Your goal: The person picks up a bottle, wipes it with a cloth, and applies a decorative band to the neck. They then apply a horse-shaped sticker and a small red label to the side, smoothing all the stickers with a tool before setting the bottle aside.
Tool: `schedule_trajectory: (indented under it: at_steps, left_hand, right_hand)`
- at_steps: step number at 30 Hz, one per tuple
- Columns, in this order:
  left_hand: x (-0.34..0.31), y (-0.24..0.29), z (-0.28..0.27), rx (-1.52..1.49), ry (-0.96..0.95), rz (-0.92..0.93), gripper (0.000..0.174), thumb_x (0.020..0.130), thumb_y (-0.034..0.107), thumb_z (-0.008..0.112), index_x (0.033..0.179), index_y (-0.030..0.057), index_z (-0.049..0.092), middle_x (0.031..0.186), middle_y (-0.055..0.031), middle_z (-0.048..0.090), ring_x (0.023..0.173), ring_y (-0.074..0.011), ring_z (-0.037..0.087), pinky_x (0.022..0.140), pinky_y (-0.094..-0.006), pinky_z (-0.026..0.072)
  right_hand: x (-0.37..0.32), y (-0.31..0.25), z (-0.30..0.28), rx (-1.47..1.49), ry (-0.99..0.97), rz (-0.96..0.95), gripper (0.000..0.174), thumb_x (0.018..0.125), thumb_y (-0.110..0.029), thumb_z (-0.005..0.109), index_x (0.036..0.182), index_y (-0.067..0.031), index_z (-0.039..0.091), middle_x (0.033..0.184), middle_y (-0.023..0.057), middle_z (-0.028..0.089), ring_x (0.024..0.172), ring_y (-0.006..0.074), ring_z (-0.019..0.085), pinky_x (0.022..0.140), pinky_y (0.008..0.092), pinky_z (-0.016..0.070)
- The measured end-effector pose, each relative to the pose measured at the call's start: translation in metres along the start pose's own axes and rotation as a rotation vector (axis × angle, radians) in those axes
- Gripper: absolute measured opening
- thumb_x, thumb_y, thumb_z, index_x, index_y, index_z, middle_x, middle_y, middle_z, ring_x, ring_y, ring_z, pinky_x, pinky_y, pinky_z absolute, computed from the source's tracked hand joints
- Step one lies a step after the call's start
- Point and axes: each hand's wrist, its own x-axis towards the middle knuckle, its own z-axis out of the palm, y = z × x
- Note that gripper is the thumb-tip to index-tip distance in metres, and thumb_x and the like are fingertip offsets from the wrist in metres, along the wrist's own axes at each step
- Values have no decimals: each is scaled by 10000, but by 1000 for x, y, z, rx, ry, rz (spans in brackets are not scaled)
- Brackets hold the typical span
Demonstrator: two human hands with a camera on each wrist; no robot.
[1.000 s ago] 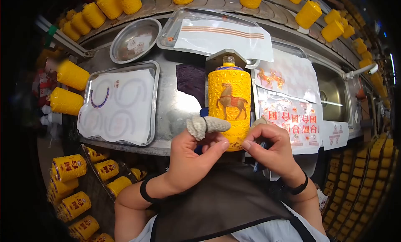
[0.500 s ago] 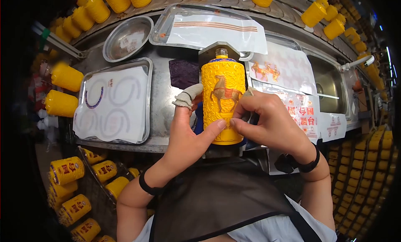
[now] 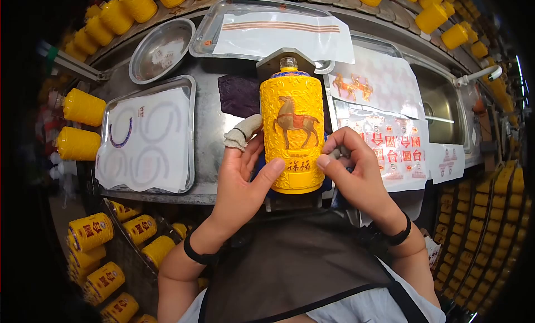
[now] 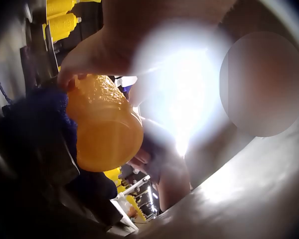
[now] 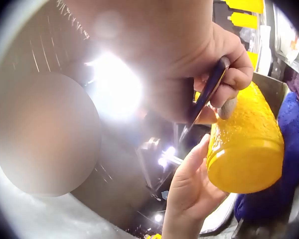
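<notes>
A yellow embossed bottle (image 3: 291, 119) with a brown horse decal lies in front of me, its clear neck pointing away. Small dark characters (image 3: 298, 165) sit below the horse. My left hand (image 3: 241, 161) holds the bottle's left side, thumb on the front beside the characters. A pale cloth cover (image 3: 243, 131) wraps one left finger. At the bottle's lower right edge is my right hand (image 3: 356, 170), its fingertips bent together. The right wrist view shows a slim dark tool (image 5: 209, 94) tucked in its curled fingers, and a grey finger cover (image 5: 227, 108) against the bottle.
Blue cloth (image 5: 293, 129) lies under the bottle, with a metal bracket (image 3: 270, 66) behind its neck. To the left is a tray (image 3: 192, 128) with a decal sheet; to the right are red-printed sheets (image 3: 390, 147) and a sink (image 3: 443, 108). Yellow bottles (image 3: 81, 143) stand around.
Both hands were together at the bottle's base; the left has moved to its left side and the right has drawn back rightward. The characters have gone from the bottom edge up toward the horse.
</notes>
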Motion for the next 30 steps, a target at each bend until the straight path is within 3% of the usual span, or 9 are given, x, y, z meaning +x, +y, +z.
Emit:
schedule_trajectory:
  at_steps: [5, 30]
  left_hand:
    - [-1, -2, 5, 97, -16, 14, 708, 878, 91, 699, 1432, -28, 275, 1442, -203, 392, 1368, -270, 391, 1151, -391, 282]
    - [0, -3, 5, 149, 6, 16, 744, 870, 130, 719, 1434, -39, 263, 1422, -216, 399, 1341, -275, 420, 1137, -388, 304]
  right_hand:
    - [-1, 2, 8, -93, 39, -98, 353, 794, -205, 804, 904, -51, 505, 795, -24, 483, 661, 42, 414, 553, 211, 371]
    - [3, 6, 9, -87, 38, -92, 350, 796, -226, 796, 879, -63, 497, 767, -21, 465, 652, 56, 393, 547, 228, 350]
